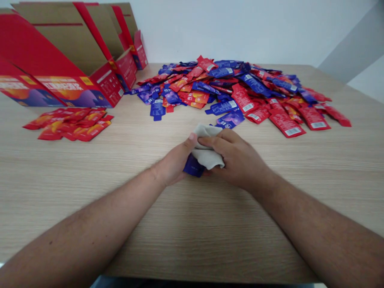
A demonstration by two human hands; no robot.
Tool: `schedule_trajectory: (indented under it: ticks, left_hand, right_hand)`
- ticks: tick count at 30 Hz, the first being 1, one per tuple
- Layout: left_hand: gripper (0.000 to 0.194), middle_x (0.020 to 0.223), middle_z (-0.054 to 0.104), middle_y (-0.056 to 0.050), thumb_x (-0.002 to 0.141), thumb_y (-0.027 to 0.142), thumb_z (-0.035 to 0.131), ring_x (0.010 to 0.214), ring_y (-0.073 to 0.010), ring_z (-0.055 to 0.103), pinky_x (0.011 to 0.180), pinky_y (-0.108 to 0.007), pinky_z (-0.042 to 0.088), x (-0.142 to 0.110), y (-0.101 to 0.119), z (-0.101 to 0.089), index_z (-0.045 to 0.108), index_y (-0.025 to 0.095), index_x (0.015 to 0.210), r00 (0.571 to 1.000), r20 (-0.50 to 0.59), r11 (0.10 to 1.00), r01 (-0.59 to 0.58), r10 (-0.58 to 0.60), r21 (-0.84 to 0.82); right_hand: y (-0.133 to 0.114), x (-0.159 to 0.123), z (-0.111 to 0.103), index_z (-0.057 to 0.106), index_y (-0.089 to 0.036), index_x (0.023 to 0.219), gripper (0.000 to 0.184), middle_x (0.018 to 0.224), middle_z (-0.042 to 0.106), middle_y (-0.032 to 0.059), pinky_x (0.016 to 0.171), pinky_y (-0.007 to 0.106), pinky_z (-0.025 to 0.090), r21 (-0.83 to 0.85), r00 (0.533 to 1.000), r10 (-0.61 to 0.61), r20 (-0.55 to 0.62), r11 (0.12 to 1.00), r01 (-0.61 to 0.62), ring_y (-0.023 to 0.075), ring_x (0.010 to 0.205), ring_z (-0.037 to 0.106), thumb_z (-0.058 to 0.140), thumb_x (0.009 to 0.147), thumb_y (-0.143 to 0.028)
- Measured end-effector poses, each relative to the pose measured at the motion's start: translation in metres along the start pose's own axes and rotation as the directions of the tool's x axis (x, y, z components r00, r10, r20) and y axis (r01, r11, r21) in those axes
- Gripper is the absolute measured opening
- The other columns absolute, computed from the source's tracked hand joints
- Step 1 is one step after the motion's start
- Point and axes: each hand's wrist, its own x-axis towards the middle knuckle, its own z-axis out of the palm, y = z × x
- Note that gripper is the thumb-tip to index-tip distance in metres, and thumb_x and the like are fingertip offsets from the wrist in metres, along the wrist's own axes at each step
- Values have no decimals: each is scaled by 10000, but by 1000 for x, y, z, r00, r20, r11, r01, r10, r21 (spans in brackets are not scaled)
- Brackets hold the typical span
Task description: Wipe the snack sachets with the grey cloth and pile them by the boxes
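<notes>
Near the middle of the table, my left hand [175, 162] is closed on a blue sachet [193, 167], whose lower end shows below the fingers. My right hand [237, 158] grips a folded pale grey cloth [207, 154] and presses it over the sachet, covering most of it. The two hands meet at the cloth. Just beyond them lies a purple sachet [229, 119] at the near edge of a large heap of red and blue sachets [222, 86].
At the back left stand several open red cardboard boxes [105, 86] with raised flaps. In front of them lies a small group of red-orange sachets [72, 124]. A white wall [240, 28] rises behind the wooden table [90, 168].
</notes>
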Motion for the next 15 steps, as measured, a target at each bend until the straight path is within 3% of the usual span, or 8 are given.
schedule_trajectory:
  ticks: [6, 11, 15]
  left_hand:
    - [768, 1097, 814, -182, 1021, 797, 505, 827, -264, 793, 679, -363, 653, 1, 0, -1, 710, 124, 1329, 996, 38, 996, 82, -82, 26]
    - [761, 1100, 815, -166, 1027, 776, 525, 867, -274, 794, 670, -343, 639, 1, -1, 0, 678, 142, 1418, 1000, 7, 1000, 7, -7, 2]
    - [727, 1057, 816, -172, 1049, 759, 493, 826, -262, 794, 698, -365, 650, 0, 1, 0, 711, 128, 1340, 995, 28, 996, 93, -93, 2]
  right_hand:
    - [3, 1, 0, 747, -166, 1382, 532, 1147, 762, 144, 938, 466, 598, -28, 995, 66, -77, 997, -69, 327, 1062, 696, 761, 852, -204]
    - [-1, 0, 0, 733, -206, 1415, 552, 1183, 734, 137, 934, 459, 598, 3, 1000, 6, 10, 1000, -6, 324, 1072, 695, 784, 866, -231]
    - [3, 1, 0, 750, -151, 1385, 561, 1128, 753, 145, 926, 454, 602, -30, 995, 72, -63, 997, -74, 326, 1047, 710, 772, 825, -164]
